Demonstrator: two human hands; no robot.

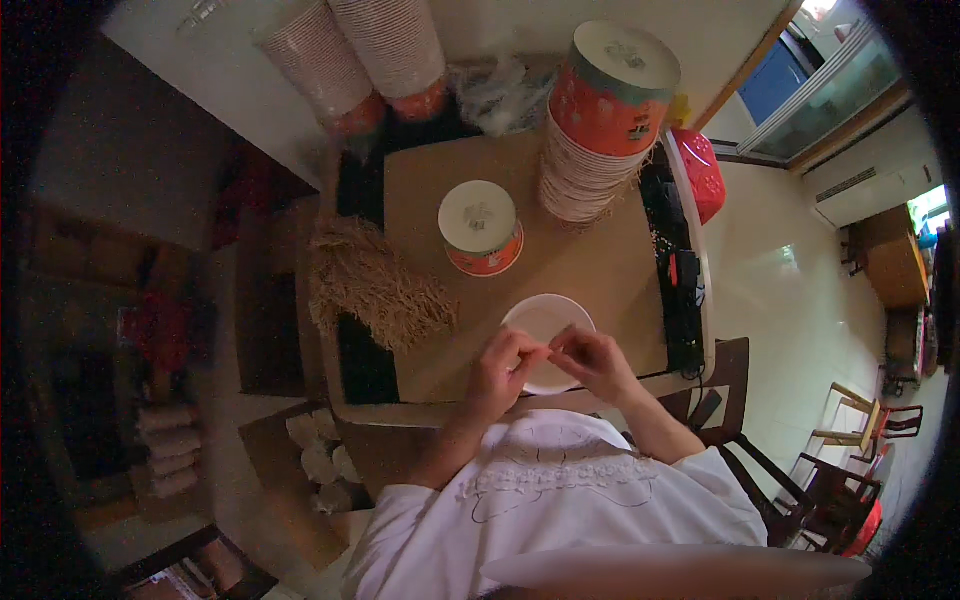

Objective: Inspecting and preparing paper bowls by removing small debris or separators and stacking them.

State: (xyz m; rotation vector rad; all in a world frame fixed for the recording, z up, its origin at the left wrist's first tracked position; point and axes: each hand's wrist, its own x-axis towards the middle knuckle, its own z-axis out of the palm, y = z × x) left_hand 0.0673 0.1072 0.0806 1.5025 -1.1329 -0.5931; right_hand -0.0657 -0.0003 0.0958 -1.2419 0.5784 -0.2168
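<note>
Both hands are over a round white paper tub (519,314) near the table's front edge, its open mouth facing up. My left hand (503,368) is closed in a pinch above the left part of the tub. Fingertip to fingertip with it, my right hand (592,362) also pinches at the near right side. Whatever sits between the fingers is too small to make out. Just beyond stands an upside-down orange paper tub (481,222) with a pale base. A heap of tan paper cords (378,285) lies to the left.
A tall stack of upturned tubs (605,135) rises at the back right of the cardboard sheet (610,290). Wrapped stacks (390,50) and clear plastic film (500,95) are at the back. A red basket (702,175) is at the right edge; chairs (840,495) stand farther right.
</note>
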